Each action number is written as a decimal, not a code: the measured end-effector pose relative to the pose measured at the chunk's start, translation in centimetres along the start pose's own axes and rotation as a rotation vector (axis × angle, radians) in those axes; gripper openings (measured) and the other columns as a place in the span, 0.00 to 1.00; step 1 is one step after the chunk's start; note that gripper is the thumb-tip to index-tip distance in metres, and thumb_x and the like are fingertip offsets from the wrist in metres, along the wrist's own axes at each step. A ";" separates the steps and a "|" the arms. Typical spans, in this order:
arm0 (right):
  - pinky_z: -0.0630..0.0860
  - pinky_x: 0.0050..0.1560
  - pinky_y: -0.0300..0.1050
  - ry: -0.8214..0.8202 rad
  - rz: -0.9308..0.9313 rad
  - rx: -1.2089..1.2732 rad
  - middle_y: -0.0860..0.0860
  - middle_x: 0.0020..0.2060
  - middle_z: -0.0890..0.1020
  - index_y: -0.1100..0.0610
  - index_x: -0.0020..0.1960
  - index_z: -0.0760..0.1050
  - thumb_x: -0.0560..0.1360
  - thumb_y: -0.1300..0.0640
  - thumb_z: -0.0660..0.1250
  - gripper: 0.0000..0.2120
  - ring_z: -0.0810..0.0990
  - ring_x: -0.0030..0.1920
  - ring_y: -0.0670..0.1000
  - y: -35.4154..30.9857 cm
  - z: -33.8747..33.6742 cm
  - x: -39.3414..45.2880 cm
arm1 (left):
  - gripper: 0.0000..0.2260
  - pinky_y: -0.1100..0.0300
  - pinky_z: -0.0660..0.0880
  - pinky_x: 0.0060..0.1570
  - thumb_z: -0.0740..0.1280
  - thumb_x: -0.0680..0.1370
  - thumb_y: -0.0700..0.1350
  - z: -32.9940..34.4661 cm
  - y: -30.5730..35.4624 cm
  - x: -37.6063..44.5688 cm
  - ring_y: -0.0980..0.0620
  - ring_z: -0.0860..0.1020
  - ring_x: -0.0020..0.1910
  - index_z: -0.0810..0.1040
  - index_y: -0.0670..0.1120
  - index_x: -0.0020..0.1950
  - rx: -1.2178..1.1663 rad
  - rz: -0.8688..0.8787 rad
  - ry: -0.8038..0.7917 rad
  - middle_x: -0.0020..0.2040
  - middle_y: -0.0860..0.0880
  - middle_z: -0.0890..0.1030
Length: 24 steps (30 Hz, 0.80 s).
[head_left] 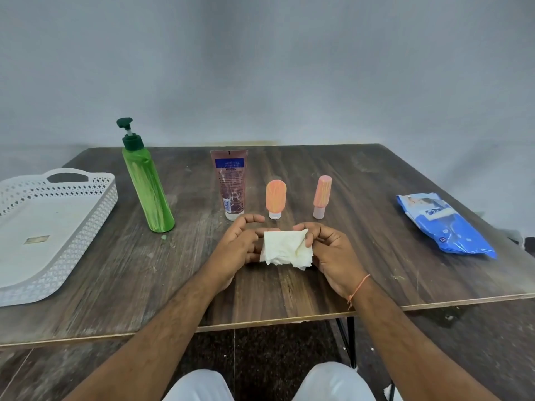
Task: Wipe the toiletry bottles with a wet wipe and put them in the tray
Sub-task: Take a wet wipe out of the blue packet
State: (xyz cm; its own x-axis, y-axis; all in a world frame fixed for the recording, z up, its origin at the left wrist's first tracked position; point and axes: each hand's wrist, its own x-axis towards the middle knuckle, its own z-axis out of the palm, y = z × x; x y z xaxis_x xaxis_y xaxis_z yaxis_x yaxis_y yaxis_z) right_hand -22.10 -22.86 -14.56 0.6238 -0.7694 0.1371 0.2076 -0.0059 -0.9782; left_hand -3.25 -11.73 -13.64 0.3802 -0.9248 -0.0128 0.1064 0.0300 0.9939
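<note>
4 bottles (227, 185) upright, 1 tray (43, 227) (left); both hands (285, 247) pinching 1 wipe (286, 250).

Dark wooden table (376, 180) before a grey wall (260, 68); perhaps a green smear (164, 237)

A row of four upright items is found at centre frame: green pump bottle (147, 186), brown tube (231, 186), two orange bottles (275, 199) (321, 196). Gaps are left between them. Bare table (115, 270) lies lower left, before the white tray (43, 227).
</note>
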 end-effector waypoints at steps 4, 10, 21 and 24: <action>0.83 0.55 0.55 0.054 -0.071 -0.079 0.58 0.56 0.85 0.56 0.36 0.81 0.78 0.79 0.63 0.22 0.83 0.59 0.57 0.3 0.1 0.0 | 0.12 0.55 0.81 0.44 0.69 0.83 0.49 0.3 0.5 0.3 0.50 0.84 0.47 0.79 0.51 0.67 0.073 -0.087 -0.049 0.54 0.47 0.87; 0.84 0.58 0.57 0.073 -0.114 -0.105 0.56 0.56 0.86 0.62 0.44 0.78 0.79 0.78 0.64 0.14 0.85 0.57 0.55 0.7 0.1 0.0 | 0.13 0.56 0.83 0.49 0.77 0.78 0.45 0.3 0.6 0.3 0.48 0.87 0.53 0.84 0.46 0.62 0.209 -0.088 -0.133 0.54 0.47 0.89; 0.81 0.67 0.55 -0.114 -0.116 -0.278 0.50 0.62 0.82 0.53 0.55 0.87 0.82 0.74 0.62 0.20 0.81 0.67 0.55 0.4 0.2 -0.1 | 0.10 0.53 0.82 0.51 0.74 0.80 0.43 -0.1 0.1 0.4 0.48 0.87 0.50 0.85 0.44 0.61 0.116 -0.042 -0.113 0.53 0.43 0.89; 0.80 0.63 0.60 -0.113 -0.064 -0.241 0.52 0.61 0.83 0.55 0.44 0.81 0.83 0.74 0.60 0.19 0.80 0.66 0.61 0.6 0.1 -0.2 | 0.10 0.59 0.82 0.38 0.74 0.80 0.43 -0.1 0.1 0.5 0.49 0.86 0.43 0.84 0.42 0.60 0.093 -0.053 -0.105 0.50 0.41 0.89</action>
State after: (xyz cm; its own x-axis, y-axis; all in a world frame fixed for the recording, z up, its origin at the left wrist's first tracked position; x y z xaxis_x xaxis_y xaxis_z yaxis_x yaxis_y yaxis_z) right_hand -22.01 -22.67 -15.10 0.6985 -0.6862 0.2031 0.0725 -0.2145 -0.9740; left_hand -2.97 -12.14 -13.58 0.2775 -0.9589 -0.0587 0.0360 -0.0507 0.9981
